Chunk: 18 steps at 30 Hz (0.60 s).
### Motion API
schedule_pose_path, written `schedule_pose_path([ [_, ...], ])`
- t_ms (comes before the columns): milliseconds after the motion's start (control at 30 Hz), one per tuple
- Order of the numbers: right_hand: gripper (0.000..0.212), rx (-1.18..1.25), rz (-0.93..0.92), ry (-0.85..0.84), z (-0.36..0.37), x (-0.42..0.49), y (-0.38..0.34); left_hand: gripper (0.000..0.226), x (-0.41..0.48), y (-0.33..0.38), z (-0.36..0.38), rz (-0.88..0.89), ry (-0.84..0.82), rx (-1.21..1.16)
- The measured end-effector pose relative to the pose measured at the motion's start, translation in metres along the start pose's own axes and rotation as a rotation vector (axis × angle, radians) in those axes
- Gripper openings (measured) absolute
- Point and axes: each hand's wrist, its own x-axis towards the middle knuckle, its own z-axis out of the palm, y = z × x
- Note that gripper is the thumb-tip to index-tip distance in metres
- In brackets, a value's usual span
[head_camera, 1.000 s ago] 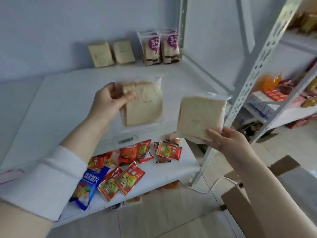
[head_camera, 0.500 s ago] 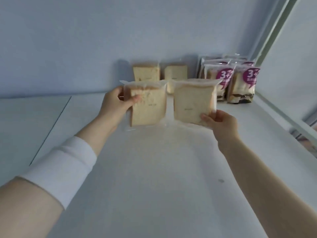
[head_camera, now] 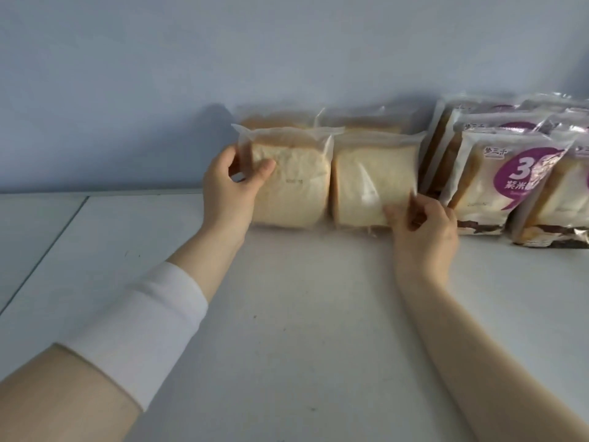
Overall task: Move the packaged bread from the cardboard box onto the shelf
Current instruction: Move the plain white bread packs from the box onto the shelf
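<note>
Hands work as a pair: the left hand [head_camera: 229,186] pinches one clear-wrapped pale bread packet [head_camera: 287,186] by its left edge, the right hand [head_camera: 424,228] pinches the matching packet [head_camera: 373,180]. Both stand upright on the white shelf [head_camera: 287,314], seemingly squared against the back row [head_camera: 277,118], beside purple-labelled packs [head_camera: 497,186].

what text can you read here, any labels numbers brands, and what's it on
"3": big white numeral on the purple-label packet; whatever follows is hidden.
"紫米": beneath it on the same label, cut off after that.
Small brand line above the label: too blurred to read.
Small print on the left bread packet: too blurred to read.
</note>
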Motion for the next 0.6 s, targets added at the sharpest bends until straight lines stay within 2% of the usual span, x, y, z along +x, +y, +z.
schedule_pose_path([
  [100, 0.04, 0.03, 0.017, 0.015, -0.001, -0.004, -0.006, 0.025, -0.002, 0.001, 0.003, -0.019, 0.013, 0.023],
  [233, 0.048, -0.114, 0.008, -0.082, -0.015, -0.018, -0.016, 0.058, -0.007, 0.014, -0.004, -0.096, 0.053, 0.071],
  [300, 0.057, -0.201, -0.035, -0.133, -0.031, -0.034, -0.023, 0.065, -0.017, 0.024, -0.013, -0.038, 0.054, 0.212],
  [367, 0.059, -0.303, -0.116, -0.168, -0.054, -0.057, -0.031, 0.062, -0.039, 0.039, -0.023, 0.125, 0.009, 0.457],
  [467, 0.057, -0.564, -0.203, -0.217, -0.096, -0.093, -0.036, 0.054, -0.093, 0.069, -0.027, 0.449, -0.302, 0.831],
  [533, 0.057, -0.723, -0.181, -0.243, -0.13, -0.119, -0.036, 0.05, -0.136, 0.091, -0.02, 0.629, -0.531, 1.027],
  [600, 0.056, -0.817, -0.115, -0.255, -0.171, -0.147, -0.034, 0.049, -0.182, 0.117, -0.01, 0.729, -0.708, 1.132],
])
